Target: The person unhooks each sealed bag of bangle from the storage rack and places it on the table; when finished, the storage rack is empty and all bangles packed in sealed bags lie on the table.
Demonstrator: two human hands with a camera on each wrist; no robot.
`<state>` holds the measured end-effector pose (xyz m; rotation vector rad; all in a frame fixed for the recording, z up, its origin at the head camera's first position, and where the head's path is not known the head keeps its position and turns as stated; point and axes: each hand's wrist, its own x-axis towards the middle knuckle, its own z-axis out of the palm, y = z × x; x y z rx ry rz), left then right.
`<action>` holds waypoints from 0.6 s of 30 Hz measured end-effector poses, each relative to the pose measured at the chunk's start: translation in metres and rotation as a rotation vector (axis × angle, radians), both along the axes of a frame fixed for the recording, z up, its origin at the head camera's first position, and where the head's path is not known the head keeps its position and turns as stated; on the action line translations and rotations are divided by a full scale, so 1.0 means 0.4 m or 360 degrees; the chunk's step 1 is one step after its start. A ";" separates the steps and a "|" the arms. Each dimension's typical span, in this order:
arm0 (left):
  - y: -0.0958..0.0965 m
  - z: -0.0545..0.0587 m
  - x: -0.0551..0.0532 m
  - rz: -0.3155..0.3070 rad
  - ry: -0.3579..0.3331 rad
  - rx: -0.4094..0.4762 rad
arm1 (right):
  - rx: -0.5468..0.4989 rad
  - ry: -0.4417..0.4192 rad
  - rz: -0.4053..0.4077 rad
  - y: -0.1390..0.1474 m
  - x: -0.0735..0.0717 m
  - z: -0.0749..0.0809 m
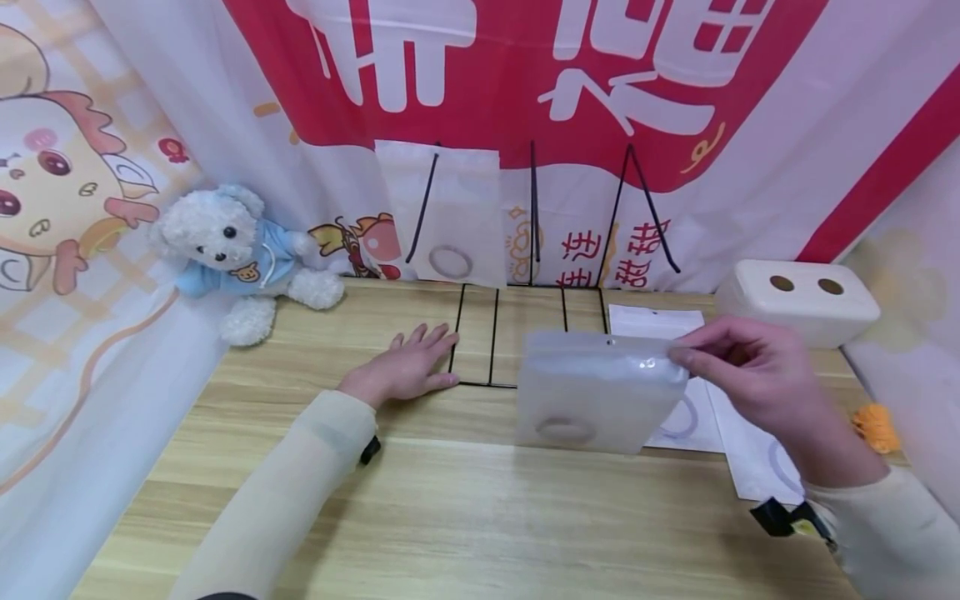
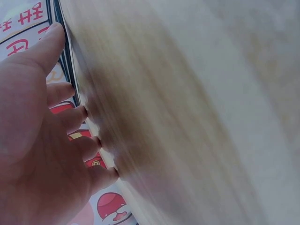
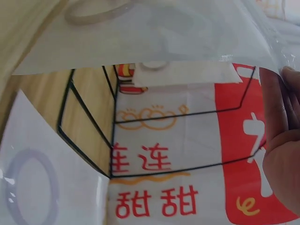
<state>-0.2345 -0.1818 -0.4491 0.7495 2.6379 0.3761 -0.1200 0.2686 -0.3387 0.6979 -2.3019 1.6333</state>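
My right hand (image 1: 761, 375) pinches the top right corner of a clear plastic bag (image 1: 600, 387) with a pale bracelet-like ring (image 1: 566, 430) inside. The bag is held up in front of a black wire display rack (image 1: 535, 208). From the rack's left hook hangs a similar bag (image 1: 457, 196), also with a ring in it. My left hand (image 1: 405, 367) lies with its fingers spread on the table, thumb and fingertips at the left base wire. In the left wrist view, the fingers (image 2: 70, 117) reach down to the wood.
Two more bagged rings lie on the right of the wooden table (image 1: 487, 517): one bag (image 1: 705, 429) partly behind the held one, another bag (image 1: 750, 454) beside it. Beyond stands a white box (image 1: 798, 304) with two holes. A plush bear (image 1: 225, 242) sits at left, an orange object (image 1: 876, 428) at right.
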 end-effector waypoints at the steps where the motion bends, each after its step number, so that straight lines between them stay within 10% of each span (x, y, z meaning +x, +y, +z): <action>1: 0.000 0.001 0.001 -0.0005 0.0003 0.0009 | 0.0006 -0.0028 -0.0014 -0.008 0.000 -0.006; 18: 0.003 0.003 0.002 0.0009 0.0023 -0.0041 | 0.0219 -0.0416 -0.0412 -0.043 -0.029 -0.032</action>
